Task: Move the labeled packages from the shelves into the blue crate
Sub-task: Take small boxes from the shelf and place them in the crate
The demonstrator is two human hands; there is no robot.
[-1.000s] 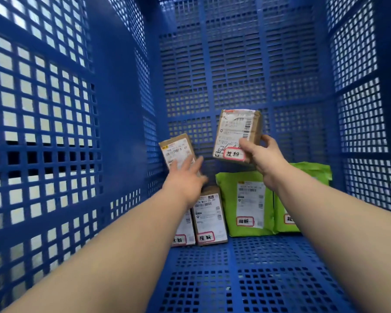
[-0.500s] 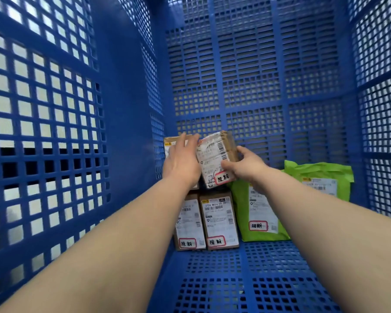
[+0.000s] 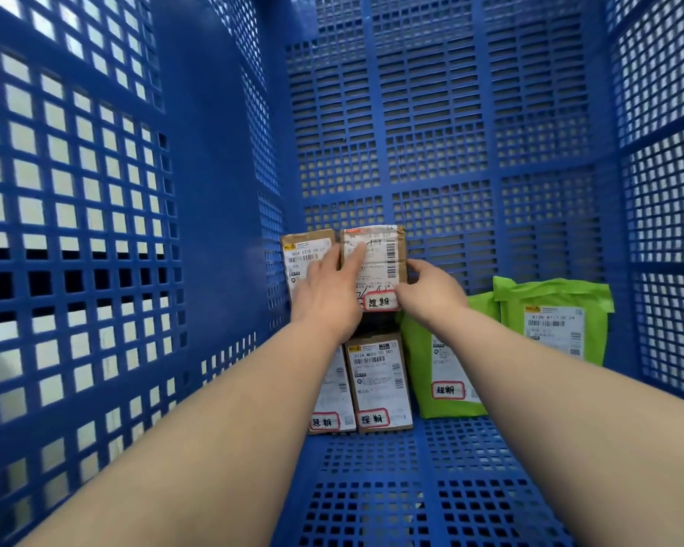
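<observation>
- The upper right box (image 3: 379, 262) is being held upright on top of a lower box (image 3: 377, 384), at the 12 o'clock end of the blue crate (image 3: 450, 112), close to its far wall.
- It is being pinched at its 3 o'clock edge, near the bottom corner, by the right hand (image 3: 431, 298), with the thumb on the labelled face and the fingers curled behind.
- The left hand (image 3: 328, 298) is being pressed flat, fingers straight, across the seam between this box and the upper left box (image 3: 304, 254) at its 9 o'clock. Nothing is being gripped by it.
- Whether the box's weight is being fully borne by the box below cannot be told.
- The box is being judged light and stiff, since a one-handed pinch is being found enough and no sagging is being shown by the cardboard.
- The label and tape are being judged slippery, so the bare cardboard edges at 3 and 9 o'clock are being preferred as holds.
- Tipping forward is being judged the main risk, as the box is being stood on a narrow end.
- The green mailers (image 3: 443, 373) at 4 o'clock are being judged soft and floppy.
</observation>
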